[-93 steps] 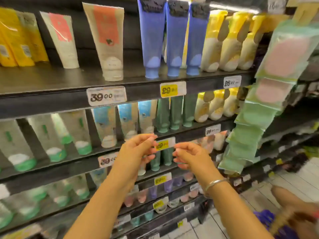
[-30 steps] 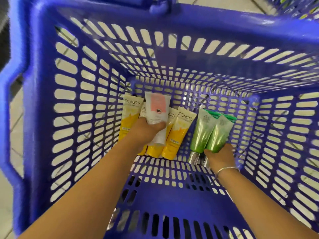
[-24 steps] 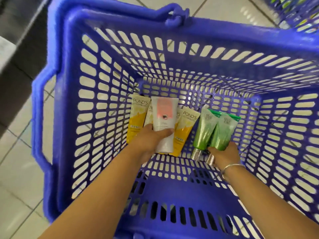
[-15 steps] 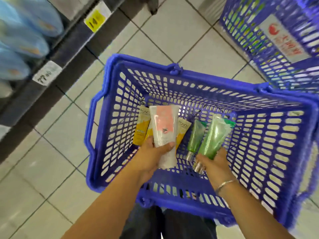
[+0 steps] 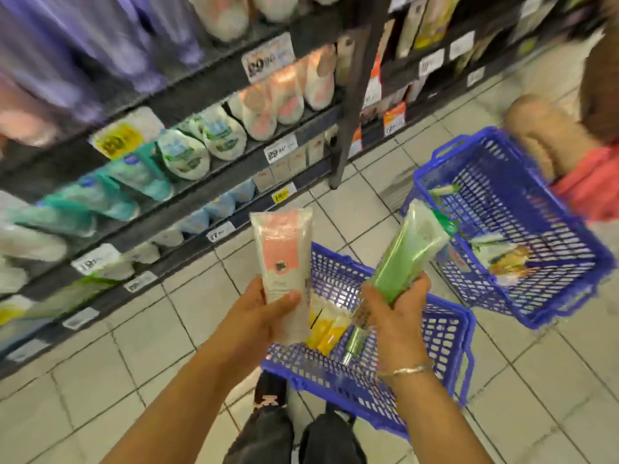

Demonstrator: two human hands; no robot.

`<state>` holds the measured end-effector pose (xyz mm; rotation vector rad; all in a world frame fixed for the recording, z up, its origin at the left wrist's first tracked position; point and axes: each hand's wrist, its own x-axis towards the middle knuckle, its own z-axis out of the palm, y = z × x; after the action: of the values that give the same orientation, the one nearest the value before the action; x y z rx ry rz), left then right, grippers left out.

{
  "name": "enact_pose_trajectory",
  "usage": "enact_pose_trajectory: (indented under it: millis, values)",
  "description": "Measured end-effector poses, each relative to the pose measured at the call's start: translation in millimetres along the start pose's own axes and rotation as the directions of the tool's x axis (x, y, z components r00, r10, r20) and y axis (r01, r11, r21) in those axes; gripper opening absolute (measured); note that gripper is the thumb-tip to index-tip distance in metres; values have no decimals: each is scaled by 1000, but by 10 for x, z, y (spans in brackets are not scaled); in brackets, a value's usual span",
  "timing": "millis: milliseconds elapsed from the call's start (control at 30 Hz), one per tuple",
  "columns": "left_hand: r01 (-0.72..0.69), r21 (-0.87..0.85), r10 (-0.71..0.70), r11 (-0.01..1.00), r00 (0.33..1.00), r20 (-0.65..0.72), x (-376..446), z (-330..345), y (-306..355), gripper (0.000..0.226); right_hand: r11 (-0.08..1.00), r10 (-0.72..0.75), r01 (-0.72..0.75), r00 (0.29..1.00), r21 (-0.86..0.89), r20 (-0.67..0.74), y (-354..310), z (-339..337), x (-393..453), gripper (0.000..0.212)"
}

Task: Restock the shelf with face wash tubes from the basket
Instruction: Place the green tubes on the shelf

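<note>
My left hand (image 5: 264, 318) grips a white face wash tube with a pink label (image 5: 283, 259), held upright above the blue basket (image 5: 445, 343) on the floor. My right hand (image 5: 395, 314) grips a green tube (image 5: 407, 259), tilted up to the right. Yellow tubes (image 5: 326, 329) and another green tube (image 5: 356, 339) lie in the basket below my hands. The shelf (image 5: 214, 169) with rows of tubes runs along the left and top, blurred by motion.
A second blue basket (image 5: 522, 229) with a few items stands on the tiled floor at the right. Beside it crouches another person in a red top (image 5: 589, 189). A dark shelf post (image 5: 351, 105) meets the floor behind the baskets. My feet (image 5: 268, 393) stand by the near basket.
Both hands lifted out of the basket, each with its tube. The view swung up from the basket toward the shelf. The second green tube stayed in the basket.
</note>
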<state>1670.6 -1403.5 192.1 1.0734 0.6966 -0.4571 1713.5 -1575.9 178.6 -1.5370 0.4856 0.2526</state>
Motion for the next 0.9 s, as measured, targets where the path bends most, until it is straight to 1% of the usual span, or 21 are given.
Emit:
enact_pose_trajectory:
  millis: [100,233,267,333,400,433,467,533,633,700,833,900]
  values:
    - [-96,-91,97,991,995,5,-470,94,503,46,997,-68,65,995,38,68,-715,236,-321,41]
    - [-245,-166,241,955,970,-42,-1121,288,1044,41,991,-130,124,971,46,200,-1515,496,-744,37]
    - [-280,-192,273,941,960,-62,-1279,337,1160,46,988,-155,147,959,54,238,-1709,556,-842,36]
    - [-346,-227,336,910,938,-81,-1582,417,1417,67,972,-234,229,933,49,275,-2071,652,-1010,37]
    - [-402,-211,393,891,916,-85,-1871,467,1668,94,951,-308,305,903,58,301,-2390,721,-1156,46]
    - [-437,-202,427,877,900,-91,-2014,477,1776,97,944,-329,323,888,73,322,-2553,754,-1236,51]
    - [-477,-195,466,857,879,-103,-2148,476,1872,91,936,-349,339,871,89,345,-2711,783,-1312,53]
    - [-555,-188,532,810,831,-161,-2425,474,2033,72,922,-384,368,831,119,404,-2995,824,-1444,51]
    - [-643,-170,610,747,764,-211,-2804,492,2208,59,912,-403,379,756,158,516,-3360,868,-1674,50]
    - [-693,-147,660,706,719,-220,-2990,537,2320,56,898,-429,399,705,185,565,-3537,889,-1802,51]
    - [-780,-93,748,619,621,-235,-3284,626,2562,66,885,-455,410,664,220,593,-3818,945,-2011,58]
    - [-805,-78,769,588,587,-255,-3413,588,2665,66,871,-477,437,640,226,602,-3911,996,-2086,55]
